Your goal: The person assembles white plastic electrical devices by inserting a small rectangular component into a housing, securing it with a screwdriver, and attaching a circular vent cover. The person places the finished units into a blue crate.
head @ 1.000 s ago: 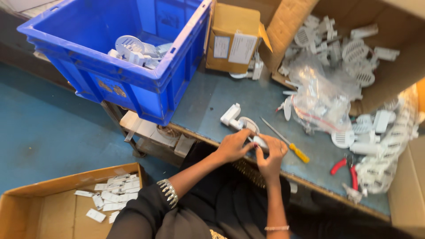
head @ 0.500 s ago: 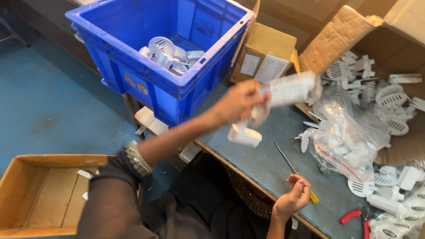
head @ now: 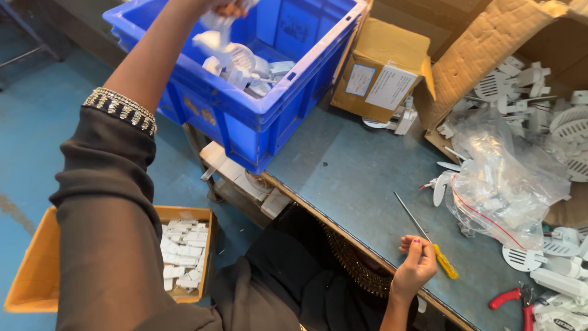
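A small brown carton (head: 383,70) stands just right of the blue crate (head: 257,125), bearing two white rectangular labels (head: 390,87). Farther right lies a big open carton (head: 484,55); before it, a clear plastic bag (head: 505,184). Below the crate, on the floor, sits an open tan box (head: 37,288).

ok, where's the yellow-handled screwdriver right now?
Head view, lower right: the screwdriver lies on the grey table, beside the right hand, left of the clear plastic bag.

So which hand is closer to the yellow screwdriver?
Right. The right hand rests at the table edge, right beside the yellow screwdriver. The left hand is far off, over the blue crate.
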